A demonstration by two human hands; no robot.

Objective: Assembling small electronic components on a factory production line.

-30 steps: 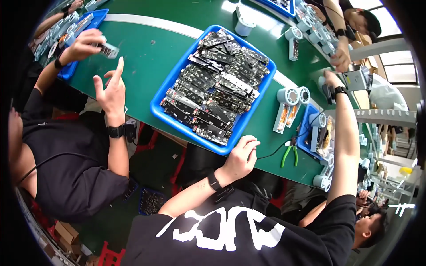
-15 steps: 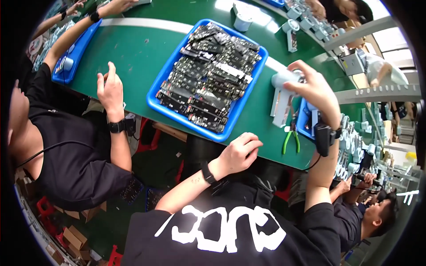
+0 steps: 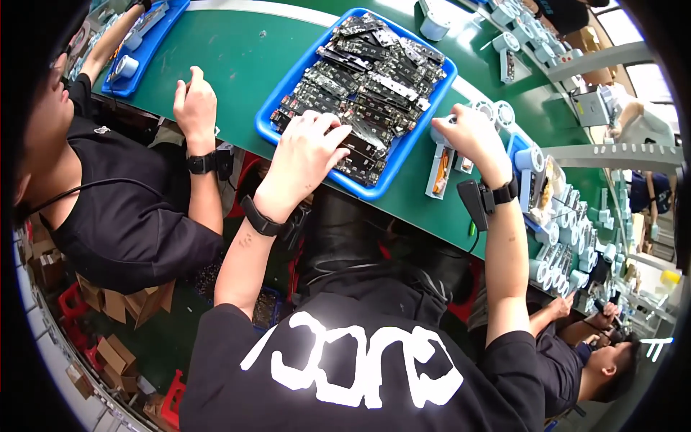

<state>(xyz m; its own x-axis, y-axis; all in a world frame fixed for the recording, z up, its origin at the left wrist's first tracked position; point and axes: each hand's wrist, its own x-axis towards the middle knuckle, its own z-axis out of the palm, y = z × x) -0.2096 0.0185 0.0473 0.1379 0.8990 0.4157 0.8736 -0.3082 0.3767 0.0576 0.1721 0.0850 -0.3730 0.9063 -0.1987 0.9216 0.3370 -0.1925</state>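
My left hand (image 3: 306,155) reaches over the near left rim of a blue tray (image 3: 263,129). Its fingers are bent and a little apart, over a heap of black circuit boards (image 3: 371,108); the thumb stays separate from the fingers, and no board is plainly gripped. To the right of the tray, my right hand (image 3: 471,140) is closed around the round end of a pale blue plastic housing (image 3: 436,176). The long open part of that housing points toward me, with something orange inside. My right fingertips are partly hidden behind the hand.
Beyond my right hand stands a blue bin (image 3: 517,147) with pale housings. Many more housings (image 3: 558,263) crowd the right side. A co-worker's hand (image 3: 196,108) hovers over the green table (image 3: 230,57) at left. Another blue tray (image 3: 129,85) lies at far left.
My left hand has moved from the table's near edge up and left onto the boards. My right hand still grips the housing, now turned more over it. The green-handled pliers are now mostly hidden.
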